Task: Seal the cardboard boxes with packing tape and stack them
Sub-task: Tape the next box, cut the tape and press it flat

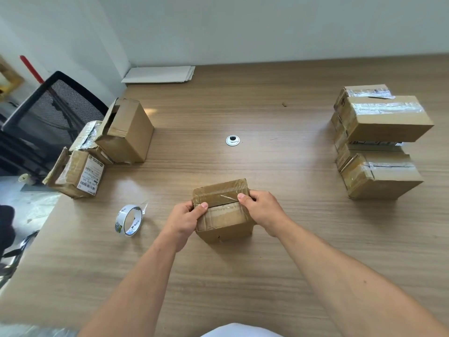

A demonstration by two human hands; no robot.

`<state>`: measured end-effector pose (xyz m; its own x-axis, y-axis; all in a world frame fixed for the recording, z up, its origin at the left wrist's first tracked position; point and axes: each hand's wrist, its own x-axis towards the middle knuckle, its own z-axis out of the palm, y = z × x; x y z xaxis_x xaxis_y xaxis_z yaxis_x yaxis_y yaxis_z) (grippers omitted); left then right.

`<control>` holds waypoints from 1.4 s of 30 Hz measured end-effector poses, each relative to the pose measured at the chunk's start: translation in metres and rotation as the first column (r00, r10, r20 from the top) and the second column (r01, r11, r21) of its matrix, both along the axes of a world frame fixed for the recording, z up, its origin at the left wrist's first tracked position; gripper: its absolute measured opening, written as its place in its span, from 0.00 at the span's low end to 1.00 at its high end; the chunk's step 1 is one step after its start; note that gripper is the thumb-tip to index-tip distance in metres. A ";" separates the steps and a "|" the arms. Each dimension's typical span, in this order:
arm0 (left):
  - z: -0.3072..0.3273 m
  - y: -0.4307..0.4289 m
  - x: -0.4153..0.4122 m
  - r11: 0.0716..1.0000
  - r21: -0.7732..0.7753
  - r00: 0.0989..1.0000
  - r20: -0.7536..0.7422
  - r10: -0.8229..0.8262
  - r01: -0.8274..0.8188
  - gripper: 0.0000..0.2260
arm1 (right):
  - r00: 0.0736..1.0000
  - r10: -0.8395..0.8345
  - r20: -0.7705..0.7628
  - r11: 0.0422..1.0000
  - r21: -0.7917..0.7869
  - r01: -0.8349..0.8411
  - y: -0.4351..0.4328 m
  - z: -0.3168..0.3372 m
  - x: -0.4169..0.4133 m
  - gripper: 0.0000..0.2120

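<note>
Clamped left hand (184, 221) and right hand (266, 211) on creased cardboard box (226, 221), thumbs (202, 207) over glossy tape (220, 194); round tape roll (120, 221) at nine o'clock.

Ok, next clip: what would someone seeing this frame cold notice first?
The left hand and right hand grip a small cardboard box from either side at the near middle of the table, thumbs on its taped top. A stack of taped boxes stands at the right, open boxes crowd the left edge, and a tape roll sits left of the held box.
</note>
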<state>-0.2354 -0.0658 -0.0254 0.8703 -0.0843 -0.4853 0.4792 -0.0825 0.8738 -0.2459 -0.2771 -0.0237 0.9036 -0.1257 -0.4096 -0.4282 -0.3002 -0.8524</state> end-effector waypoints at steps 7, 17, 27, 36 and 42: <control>0.002 0.005 -0.007 0.995 -0.095 1.000 -0.024 0.000 -0.002 0.10 | 0.995 0.019 -0.098 0.918 0.395 0.021 -0.009 0.001 -0.003 0.08; 0.008 0.003 -0.023 0.957 -0.226 0.983 -0.023 0.181 -0.182 0.10 | 0.991 -0.132 -0.008 0.906 0.404 0.124 -0.019 -0.011 -0.027 0.26; -0.001 0.013 -0.034 0.838 -0.445 0.940 -0.264 0.215 -0.316 0.16 | 0.945 -0.139 -0.296 0.711 0.635 0.303 -0.020 -0.021 -0.039 0.24; -0.017 0.013 -0.033 0.953 0.134 0.962 0.069 0.265 -0.273 0.10 | 0.966 -0.241 -0.089 0.864 0.434 0.256 0.001 -0.026 -0.031 0.28; -0.009 0.014 -0.040 0.989 -0.070 0.990 -0.069 0.125 -0.130 0.19 | 0.971 -0.227 -0.076 0.942 0.236 0.238 0.015 -0.036 -0.026 0.35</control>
<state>-0.2753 -0.0514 -0.0345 0.8433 -0.0126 -0.5373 0.5373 0.0463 0.8421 -0.2717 -0.2623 -0.0599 0.8402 -0.2220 -0.4947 -0.5023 0.0249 -0.8643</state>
